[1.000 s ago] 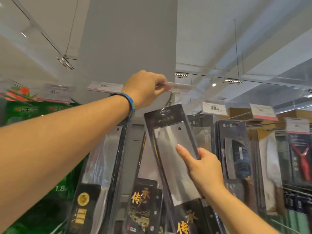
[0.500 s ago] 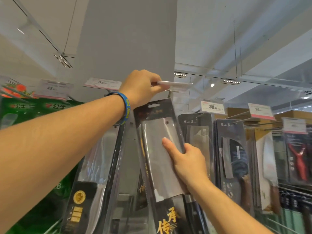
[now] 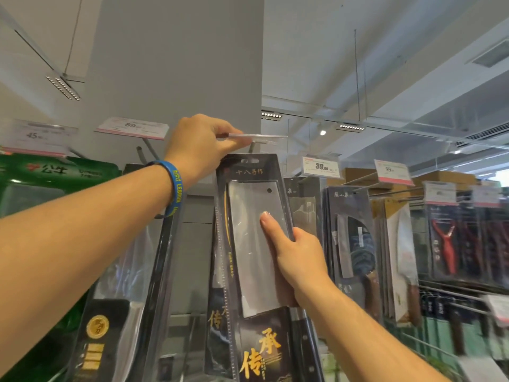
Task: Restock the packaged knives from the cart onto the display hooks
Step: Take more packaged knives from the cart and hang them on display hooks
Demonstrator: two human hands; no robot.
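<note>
My right hand (image 3: 296,255) grips a packaged cleaver (image 3: 248,238) by its right edge, thumb flat on the clear window over the blade. The black pack has gold characters at the bottom and a hang slot at the top, just below a display hook (image 3: 252,146). My left hand (image 3: 203,146), with a blue wristband, pinches the clear price-tag holder (image 3: 259,137) at that hook's tip and holds it lifted level. Whether the slot is on the hook I cannot tell. More of the same packs hang behind it.
Other packaged knives (image 3: 355,244) hang on hooks to the right under price tags (image 3: 321,166). A gold-labelled knife pack (image 3: 110,312) and green packaging (image 3: 49,172) hang at left. A grey pillar (image 3: 176,64) rises behind the hooks. Red peelers (image 3: 443,244) hang at far right.
My right hand has brought the cleaver pack up and leftward, turning it more upright so its hang slot is under the hook tip. My left hand keeps holding the tag holder up.
</note>
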